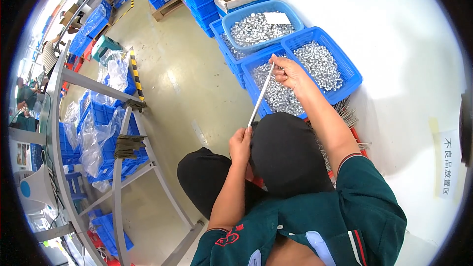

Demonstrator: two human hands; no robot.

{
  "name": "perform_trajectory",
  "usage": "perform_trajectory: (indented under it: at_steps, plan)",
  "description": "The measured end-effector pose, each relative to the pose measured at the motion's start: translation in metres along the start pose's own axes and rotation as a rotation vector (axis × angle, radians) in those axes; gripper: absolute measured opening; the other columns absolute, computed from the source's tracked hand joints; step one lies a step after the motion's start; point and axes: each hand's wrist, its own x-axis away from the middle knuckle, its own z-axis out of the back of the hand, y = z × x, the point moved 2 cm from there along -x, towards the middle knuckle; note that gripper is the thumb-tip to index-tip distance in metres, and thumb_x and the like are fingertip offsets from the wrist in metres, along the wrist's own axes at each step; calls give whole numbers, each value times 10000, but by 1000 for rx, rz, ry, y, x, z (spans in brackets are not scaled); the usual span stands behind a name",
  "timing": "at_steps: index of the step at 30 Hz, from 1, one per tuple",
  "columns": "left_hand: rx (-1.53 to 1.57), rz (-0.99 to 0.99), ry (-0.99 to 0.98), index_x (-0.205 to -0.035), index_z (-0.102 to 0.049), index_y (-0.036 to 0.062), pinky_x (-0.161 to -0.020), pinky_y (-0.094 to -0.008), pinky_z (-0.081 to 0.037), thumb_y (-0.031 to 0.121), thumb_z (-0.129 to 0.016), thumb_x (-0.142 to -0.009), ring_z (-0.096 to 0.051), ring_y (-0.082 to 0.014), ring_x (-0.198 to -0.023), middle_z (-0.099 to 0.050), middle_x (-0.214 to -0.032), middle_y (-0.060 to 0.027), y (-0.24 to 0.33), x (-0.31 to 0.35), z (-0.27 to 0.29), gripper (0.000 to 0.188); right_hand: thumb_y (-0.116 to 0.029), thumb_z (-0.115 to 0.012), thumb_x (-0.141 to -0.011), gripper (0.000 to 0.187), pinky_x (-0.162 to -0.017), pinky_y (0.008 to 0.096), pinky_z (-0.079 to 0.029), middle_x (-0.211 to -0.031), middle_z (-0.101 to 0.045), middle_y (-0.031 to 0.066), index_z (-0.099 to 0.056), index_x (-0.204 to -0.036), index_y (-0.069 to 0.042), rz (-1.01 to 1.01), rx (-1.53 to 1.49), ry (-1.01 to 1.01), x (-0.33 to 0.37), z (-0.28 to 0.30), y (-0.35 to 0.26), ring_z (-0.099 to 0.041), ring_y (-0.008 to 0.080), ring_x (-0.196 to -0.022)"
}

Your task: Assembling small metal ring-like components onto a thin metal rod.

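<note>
A thin silver metal rod [263, 93] runs slantwise between my two hands, just above my raised knee. My left hand [240, 145] is closed round its lower, near end. The fingers of my right hand [289, 72] pinch the upper, far end. Below the right hand stands a blue basket [248, 76] of small silver metal parts [283, 97] that look like nuts. Another blue basket [355, 63] with similar parts [318, 64] adjoins it on the right. Whether the fingertips also hold a small part is too fine to tell.
A lighter blue tub [298, 17] of metal parts, with a white card [277, 17] on top, stands beyond the baskets. Long thin metal pieces [346, 114] lie beside my right arm. At left are a grey metal frame [118, 187] and plastic-draped blue crates [98, 113].
</note>
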Motion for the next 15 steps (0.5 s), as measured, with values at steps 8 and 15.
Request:
perform_trajectory:
  at_steps: [8,15]
  plan:
    - [33,-49,21,-730,-565,10,-540,-341,-397,339,-540,-850,-472,-193,-520,-503,-553,-112,4,0,-3,351,-220,-630,-818,227,-342,143,-221,-582,-381,-34,-548,-838,-9,63,6,20,3,-8,-2,-321,23,-437]
    - [36,6,32,-721,-552,-2,-509,-316,-381,327,-548,-848,-437,-131,-519,-465,-527,-76,6,-6,-4,353,-201,-625,-821,217,-337,141,-222,-622,-415,-33,-561,-855,3,-63,248,-44,11,-13,15,-301,13,-434]
